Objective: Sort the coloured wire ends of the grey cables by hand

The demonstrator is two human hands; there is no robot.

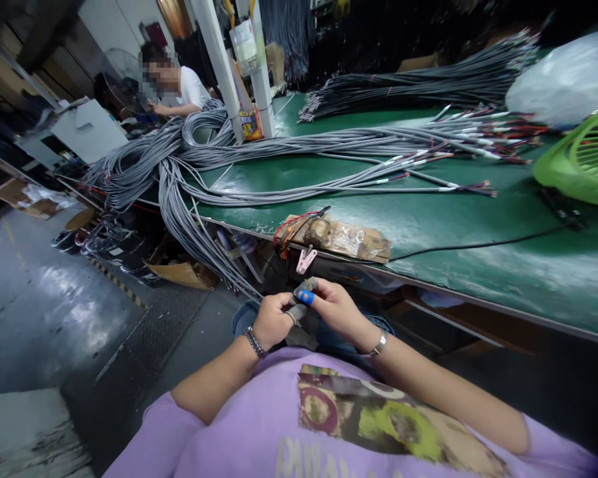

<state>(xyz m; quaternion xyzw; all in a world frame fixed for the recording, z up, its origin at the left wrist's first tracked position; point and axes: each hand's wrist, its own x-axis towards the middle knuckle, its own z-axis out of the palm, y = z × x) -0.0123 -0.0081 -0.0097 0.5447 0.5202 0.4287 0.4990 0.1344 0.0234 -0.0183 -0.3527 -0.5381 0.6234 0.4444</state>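
Close in front of my body, both hands meet below the bench edge. My left hand [274, 320] is closed, where grey cable [246, 287] hanging off the bench runs down to it. My right hand [339, 311] pinches at the left fingertips; a blue wrap covers its thumb and a greyish one a finger. What lies between its fingertips is too small and covered to make out. Just beyond the hands, a pink clip [306, 260] hangs at the edge of a worn wooden block [359, 241] with red and black wires.
Long grey cables [299, 192] with stripped ends lie across the green bench [478, 259]. Behind them are a dark cable bundle [408, 93], a white plastic bag [568, 79] and a green plastic basket [578, 166]. A post [219, 66] rises mid-bench; a co-worker [189, 89] sits beyond.
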